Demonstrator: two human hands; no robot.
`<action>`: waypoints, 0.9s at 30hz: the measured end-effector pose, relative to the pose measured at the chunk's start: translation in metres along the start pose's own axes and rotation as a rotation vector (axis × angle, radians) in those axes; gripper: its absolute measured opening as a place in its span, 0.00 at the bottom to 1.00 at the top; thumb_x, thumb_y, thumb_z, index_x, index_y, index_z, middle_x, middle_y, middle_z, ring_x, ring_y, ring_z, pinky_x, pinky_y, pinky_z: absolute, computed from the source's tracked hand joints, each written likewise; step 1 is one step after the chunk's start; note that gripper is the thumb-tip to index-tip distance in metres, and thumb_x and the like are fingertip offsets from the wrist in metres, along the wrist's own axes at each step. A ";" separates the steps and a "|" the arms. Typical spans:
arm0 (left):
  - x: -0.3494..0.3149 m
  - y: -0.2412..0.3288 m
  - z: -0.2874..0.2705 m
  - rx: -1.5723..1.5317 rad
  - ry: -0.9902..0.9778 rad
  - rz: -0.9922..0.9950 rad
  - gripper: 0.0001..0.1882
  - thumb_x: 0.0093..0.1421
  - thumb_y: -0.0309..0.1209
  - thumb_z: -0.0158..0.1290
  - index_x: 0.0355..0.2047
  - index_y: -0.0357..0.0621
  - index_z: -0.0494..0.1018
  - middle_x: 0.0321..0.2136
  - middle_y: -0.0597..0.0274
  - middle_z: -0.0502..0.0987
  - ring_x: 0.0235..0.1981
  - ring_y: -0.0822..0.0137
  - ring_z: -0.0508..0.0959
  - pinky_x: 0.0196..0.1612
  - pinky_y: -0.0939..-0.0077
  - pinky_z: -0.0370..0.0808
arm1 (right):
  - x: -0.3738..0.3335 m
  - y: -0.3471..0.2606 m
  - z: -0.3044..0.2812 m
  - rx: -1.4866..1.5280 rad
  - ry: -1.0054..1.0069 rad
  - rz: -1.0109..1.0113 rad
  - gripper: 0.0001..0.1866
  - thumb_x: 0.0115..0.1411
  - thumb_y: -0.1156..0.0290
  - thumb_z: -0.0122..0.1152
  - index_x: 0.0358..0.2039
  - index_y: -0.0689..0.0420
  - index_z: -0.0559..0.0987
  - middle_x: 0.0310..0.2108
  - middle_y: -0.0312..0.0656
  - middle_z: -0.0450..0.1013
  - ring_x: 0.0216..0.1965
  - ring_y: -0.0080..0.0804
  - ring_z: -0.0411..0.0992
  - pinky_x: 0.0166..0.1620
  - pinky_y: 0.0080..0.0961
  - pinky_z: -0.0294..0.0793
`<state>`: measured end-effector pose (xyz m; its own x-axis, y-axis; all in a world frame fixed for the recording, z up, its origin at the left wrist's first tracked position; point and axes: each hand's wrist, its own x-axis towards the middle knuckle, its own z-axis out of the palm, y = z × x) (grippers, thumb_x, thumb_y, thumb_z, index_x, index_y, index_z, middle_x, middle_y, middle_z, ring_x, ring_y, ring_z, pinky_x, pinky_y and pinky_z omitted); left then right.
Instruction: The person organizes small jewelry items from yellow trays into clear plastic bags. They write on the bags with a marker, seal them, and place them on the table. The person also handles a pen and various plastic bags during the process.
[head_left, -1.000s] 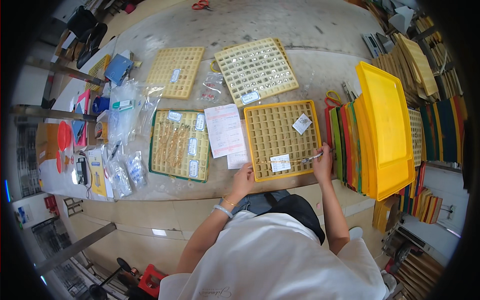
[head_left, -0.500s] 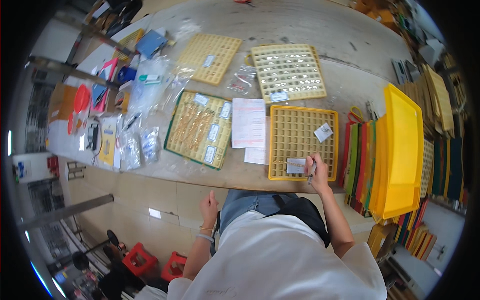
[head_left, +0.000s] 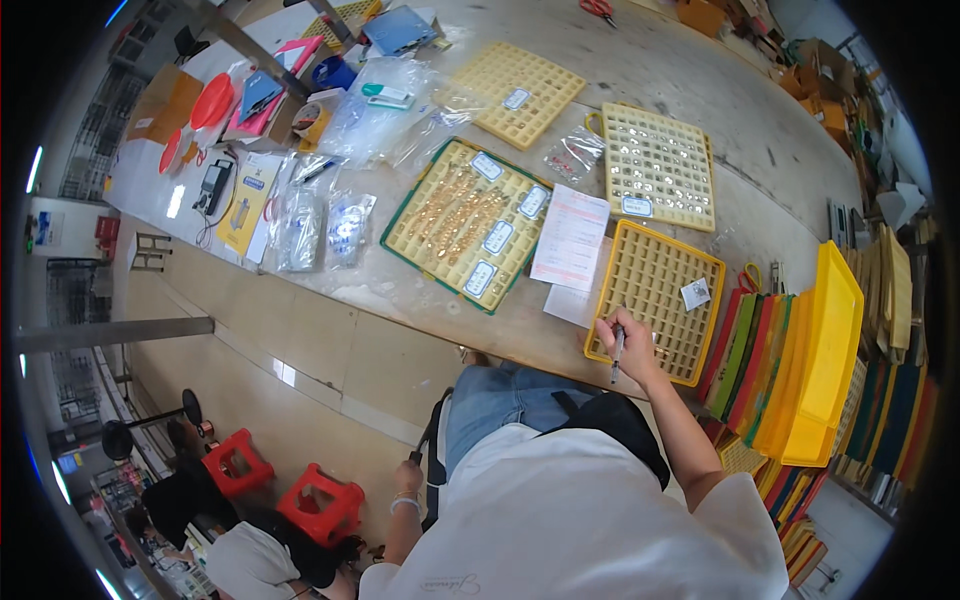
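Note:
My right hand [head_left: 636,350] is closed around a pen [head_left: 618,352], above the near-left part of a yellow-rimmed compartment tray [head_left: 672,237]. One small white printed slip [head_left: 695,293] lies at that tray's right side; whatever is under my hand is hidden. Down by my hip, beside a black strap [head_left: 435,440], my left hand [head_left: 407,478] is curled, with something dark at its fingers that I cannot make out. Printed sheets [head_left: 572,235] lie left of the tray. Further left is a green-rimmed tray [head_left: 408,207] holding gold-coloured pieces and several labels.
Two more cream trays [head_left: 520,92] [head_left: 660,160] lie farther back, with a small clear bag [head_left: 575,153] between them. Yellow lids and coloured trays [head_left: 815,350] stand stacked at the right. Plastic bags [head_left: 300,225] cover the left side. Red stools [head_left: 322,503] and another person [head_left: 255,560] are behind, lower left.
My view has swung, shifting the table rightward and down. My right hand with the pen has moved to the tray's near-left side, and the slip there no longer shows. My left hand has dropped lower.

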<state>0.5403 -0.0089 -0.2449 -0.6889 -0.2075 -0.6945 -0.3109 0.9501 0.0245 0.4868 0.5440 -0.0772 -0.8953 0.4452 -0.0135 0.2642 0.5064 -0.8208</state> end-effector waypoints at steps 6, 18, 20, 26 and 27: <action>0.031 -0.042 -0.001 -0.131 -0.177 -0.234 0.31 0.47 0.34 0.51 0.54 0.40 0.63 0.45 0.40 0.71 0.46 0.48 0.73 0.49 0.62 0.70 | 0.013 -0.036 0.061 -0.105 -0.097 -0.059 0.09 0.53 0.66 0.61 0.24 0.57 0.72 0.15 0.42 0.69 0.17 0.35 0.70 0.23 0.26 0.68; 0.105 -0.059 0.002 -0.274 -0.640 -0.039 0.35 0.41 0.45 0.60 0.48 0.37 0.69 0.44 0.43 0.72 0.47 0.52 0.72 0.49 0.68 0.70 | 0.041 -0.130 0.149 -0.462 -0.456 -0.012 0.10 0.56 0.63 0.56 0.29 0.56 0.72 0.21 0.46 0.74 0.25 0.43 0.74 0.29 0.33 0.72; 0.146 -0.102 0.068 -0.039 -0.639 0.129 0.28 0.47 0.46 0.55 0.41 0.36 0.72 0.38 0.43 0.75 0.43 0.51 0.75 0.47 0.63 0.70 | 0.032 -0.132 0.158 -0.412 -0.475 0.094 0.10 0.56 0.63 0.56 0.29 0.56 0.72 0.21 0.46 0.74 0.25 0.43 0.74 0.30 0.33 0.72; 0.188 -0.036 0.006 -0.556 -0.239 0.174 0.17 0.56 0.40 0.46 0.35 0.39 0.75 0.25 0.49 0.77 0.29 0.56 0.78 0.36 0.65 0.73 | 0.039 -0.142 0.185 -0.393 -0.484 0.115 0.09 0.55 0.65 0.56 0.31 0.57 0.72 0.24 0.46 0.74 0.27 0.42 0.74 0.30 0.32 0.72; 0.198 -0.029 -0.007 -0.656 -0.217 0.164 0.13 0.58 0.35 0.46 0.34 0.39 0.75 0.21 0.53 0.77 0.23 0.64 0.78 0.31 0.70 0.74 | 0.041 -0.146 0.187 -0.372 -0.476 0.117 0.09 0.55 0.66 0.56 0.31 0.57 0.72 0.24 0.46 0.74 0.27 0.42 0.74 0.30 0.32 0.72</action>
<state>0.4080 -0.0792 -0.3784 -0.6359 0.0425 -0.7706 -0.5916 0.6144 0.5220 0.3445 0.3497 -0.0647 -0.8919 0.1789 -0.4154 0.4015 0.7361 -0.5450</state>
